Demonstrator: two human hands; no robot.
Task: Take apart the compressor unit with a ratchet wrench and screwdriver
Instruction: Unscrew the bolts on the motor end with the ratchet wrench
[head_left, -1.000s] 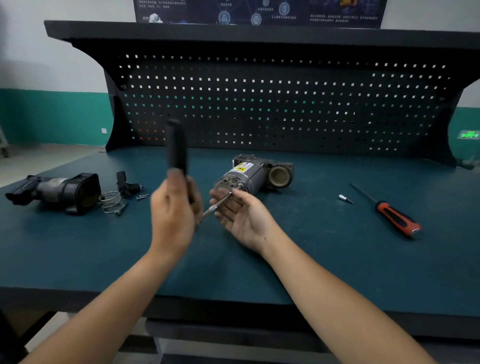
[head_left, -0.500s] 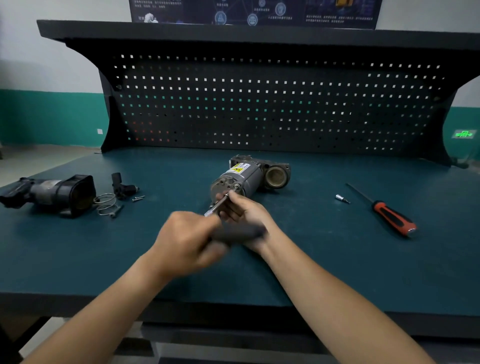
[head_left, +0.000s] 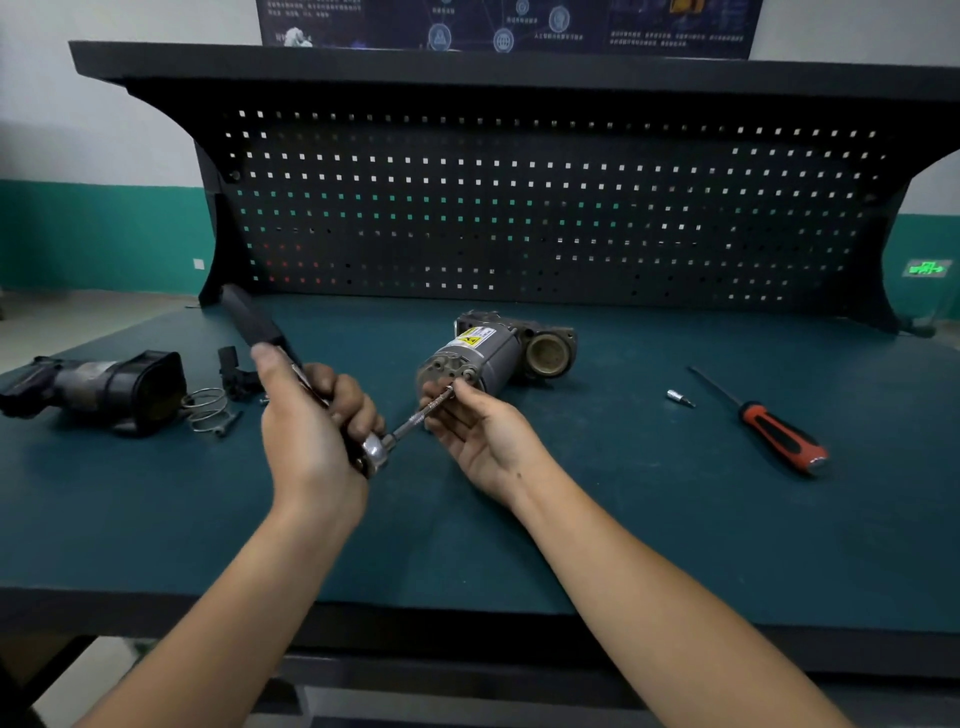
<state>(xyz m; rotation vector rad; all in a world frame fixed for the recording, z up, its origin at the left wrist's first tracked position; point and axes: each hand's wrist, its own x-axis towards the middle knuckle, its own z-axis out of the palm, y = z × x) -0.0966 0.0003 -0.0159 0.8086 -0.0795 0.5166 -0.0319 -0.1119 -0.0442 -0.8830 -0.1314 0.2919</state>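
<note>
Compressor (head_left: 478, 353) lies on tabletop (head_left: 623, 519), end plate facing viewer; left grip (head_left: 311, 431) grasps ratchet (head_left: 374, 452) near its head; right grip (head_left: 483, 436) pinches extension (head_left: 421, 415), tip at end plate. Risk: tilted extension slips off the bolt; unclamped compressor may roll under torque.

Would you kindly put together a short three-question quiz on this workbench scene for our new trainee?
1. True or false: the screwdriver lies on the bench, touched by neither hand.
2. The left hand grips: A) the ratchet wrench; B) a spring; C) a hammer.
3. Fill in: the right hand pinches the extension bar near the end of the ____.
Key: 1 true; 2 A; 3 compressor.
</note>
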